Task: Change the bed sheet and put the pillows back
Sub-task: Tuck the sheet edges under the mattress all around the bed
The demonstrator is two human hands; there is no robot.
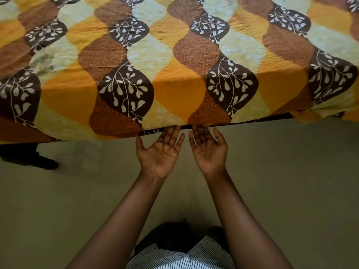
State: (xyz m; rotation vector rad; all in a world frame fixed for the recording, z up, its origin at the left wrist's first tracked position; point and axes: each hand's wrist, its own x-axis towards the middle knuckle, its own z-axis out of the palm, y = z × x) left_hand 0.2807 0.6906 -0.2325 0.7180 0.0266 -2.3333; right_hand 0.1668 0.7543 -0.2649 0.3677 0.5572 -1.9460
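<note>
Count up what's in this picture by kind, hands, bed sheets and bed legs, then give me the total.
hands: 2, the left hand and the right hand
bed sheet: 1
bed leg: 1
total: 4

Bed sheet point(174, 55): woven cloth, matt, printed, lightly creased across the top and drawn smoother over the side drop. Floor point(291, 171): hard, smooth surface with a faint dull sheen; a thin joint line runs through it. Shirt point(174, 259): finely striped cloth, matt. Bed leg point(19, 154): dark, in shadow, material not discernible.
</note>
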